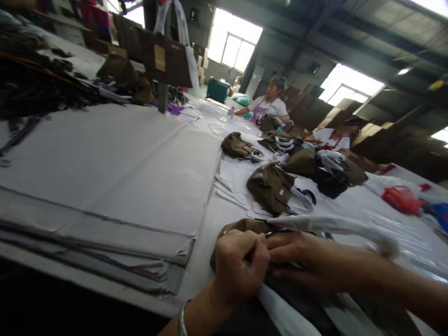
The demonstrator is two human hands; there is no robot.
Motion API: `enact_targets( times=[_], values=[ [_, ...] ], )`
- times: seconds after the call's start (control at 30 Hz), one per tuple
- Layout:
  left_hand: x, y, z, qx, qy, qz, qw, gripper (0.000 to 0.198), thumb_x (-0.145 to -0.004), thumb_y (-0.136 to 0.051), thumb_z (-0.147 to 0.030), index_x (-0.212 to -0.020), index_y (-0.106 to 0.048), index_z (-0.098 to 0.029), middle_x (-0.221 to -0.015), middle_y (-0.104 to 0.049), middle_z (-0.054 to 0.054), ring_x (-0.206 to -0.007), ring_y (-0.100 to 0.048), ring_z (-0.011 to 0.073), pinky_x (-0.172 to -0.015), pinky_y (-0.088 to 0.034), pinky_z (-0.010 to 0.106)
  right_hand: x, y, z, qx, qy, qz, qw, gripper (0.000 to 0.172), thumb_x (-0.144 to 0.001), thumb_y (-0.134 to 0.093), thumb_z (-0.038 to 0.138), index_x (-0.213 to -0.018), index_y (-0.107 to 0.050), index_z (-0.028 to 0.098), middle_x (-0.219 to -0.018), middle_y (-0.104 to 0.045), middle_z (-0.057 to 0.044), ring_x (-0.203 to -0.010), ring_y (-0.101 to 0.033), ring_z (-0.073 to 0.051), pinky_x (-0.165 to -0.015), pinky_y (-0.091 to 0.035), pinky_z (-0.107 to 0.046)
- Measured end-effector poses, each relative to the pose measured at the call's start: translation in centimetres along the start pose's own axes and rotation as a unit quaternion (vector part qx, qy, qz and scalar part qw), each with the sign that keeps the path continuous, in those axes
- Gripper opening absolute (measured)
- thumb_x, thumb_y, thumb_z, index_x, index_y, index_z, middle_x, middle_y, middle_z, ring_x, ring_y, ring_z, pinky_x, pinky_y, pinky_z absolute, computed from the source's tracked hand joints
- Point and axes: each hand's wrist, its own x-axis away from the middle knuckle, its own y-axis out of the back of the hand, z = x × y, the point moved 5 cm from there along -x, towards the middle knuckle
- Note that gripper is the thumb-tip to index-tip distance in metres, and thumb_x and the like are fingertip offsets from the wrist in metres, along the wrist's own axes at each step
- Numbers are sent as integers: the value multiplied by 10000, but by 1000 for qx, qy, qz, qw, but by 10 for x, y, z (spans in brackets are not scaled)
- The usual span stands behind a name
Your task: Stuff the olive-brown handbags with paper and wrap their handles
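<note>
A brown handbag [245, 226] lies at the table's near edge, under both my hands. My left hand [241, 263] is closed in a fist at the bag's top edge; what its fingers pinch is hidden. Close beside it, my right hand [308, 259] grips the bag's dark rim between thumb and fingers, its fingertips near my left thumb. One handle [336, 228] of the bag, wrapped in white material, arches behind my right wrist. A second pale wrapped strip [285, 308] runs down in front of the bag.
Large stacked white sheets [115, 168] cover the table's left side. Another brown handbag [271, 186] and several more bags lie beyond mine. A metal post [163, 95] holds a hanging bag [171, 60]. Two people [271, 105] work across the table. A red plastic bag [402, 199] lies at the right.
</note>
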Motion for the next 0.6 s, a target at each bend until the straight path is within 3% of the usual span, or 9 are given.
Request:
enact_targets(
  times=[0.1,0.2,0.27,0.33,0.37,0.43,0.5,0.53,0.6],
  values=[
    [-9,-2,5,-119,20,75,990,374,-965,-463,-247,-595,-469,-193,-525,-498,-19,-527,-502,118,-560,-314,264,60,30,9,97,-85,-93,987,431,-969,-586,213,-1393,-574,293,-1321,-664,-38,-1207,-637,-178,-1042,-507,-264],
    [-22,-6,1,-244,14,156,957,341,-969,-487,-320,-659,-571,-204,-552,-563,-6,-541,-556,153,-553,-301,278,147,40,18,163,-190,-273,929,300,-961,-603,276,-1247,-686,311,-1194,-732,-19,-1032,-721,-172,-890,-582,-234],
    [-31,-8,-9,-276,13,218,936,245,-956,-531,-335,-772,-648,-224,-648,-658,3,-613,-626,181,-573,-342,273,210,24,15,160,-306,-395,851,239,-955,-588,414,-1080,-759,304,-1072,-771,-26,-942,-745,-207,-843,-610,-291],
    [-37,-15,-30,-204,0,315,927,134,-936,-579,-297,-878,-689,-246,-792,-723,-4,-717,-674,174,-636,-429,249,262,-14,6,110,-439,-468,759,393,-918,-556,580,-1065,-769,285,-1074,-771,-59,-983,-735,-283,-881,-609,-412],
    [-36,-22,-44,-131,-11,385,913,108,-928,-601,-275,-907,-704,-254,-842,-735,-13,-751,-686,158,-670,-468,226,278,-40,0,57,-482,-473,736,490,-895,-538,644,-1120,-757,269,-1105,-762,-83,-1012,-722,-317,-875,-609,-448],
    [-24,-39,-79,37,-42,543,838,127,-915,-635,-253,-989,-737,-265,-926,-748,-16,-804,-707,128,-718,-518,169,286,-93,-9,-111,-508,-440,732,649,-897,-451,715,-1257,-696,234,-1166,-736,-118,-1019,-710,-336,-791,-629,-436],
    [-4,-58,-111,122,-97,656,738,291,-921,-617,-216,-1190,-706,-287,-1123,-742,4,-946,-723,150,-823,-543,168,273,-134,-9,-285,-466,-403,734,696,-944,-337,710,-1365,-611,228,-1249,-693,-123,-1002,-703,-321,-691,-633,-393],
    [7,-67,-122,118,-138,682,708,407,-922,-602,-195,-1313,-637,-307,-1281,-688,19,-1069,-701,188,-904,-540,207,264,-144,-6,-327,-438,-401,736,682,-955,-335,694,-1390,-584,232,-1279,-673,-120,-1007,-694,-318,-689,-627,-387],
    [26,-86,-135,52,-215,693,686,572,-910,-605,-196,-1449,-496,-350,-1461,-563,36,-1231,-622,262,-994,-523,302,252,-149,2,-334,-399,-423,742,628,-943,-442,655,-1384,-584,231,-1276,-670,-110,-1027,-672,-322,-790,-602,-414]
  ],
)
